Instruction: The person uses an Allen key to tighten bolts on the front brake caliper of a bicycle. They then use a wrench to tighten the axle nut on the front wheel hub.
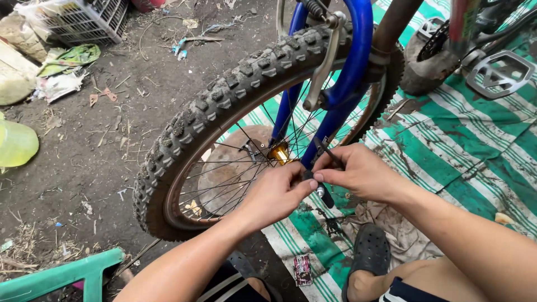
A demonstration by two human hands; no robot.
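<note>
A bicycle wheel with a knobby black tyre stands in a blue fork, and a gold hub sits at its centre. My left hand and my right hand meet at the lower end of the fork by the axle. My right hand holds a thin dark tool against the axle end. My left hand's thumb and fingers pinch a small part at the same spot; what it is stays hidden.
A green-and-white striped mat lies under the bike on the dirt ground. A silver pedal is at top right. A white plastic basket and litter sit top left, a green stool edge bottom left. My sandalled foot rests below.
</note>
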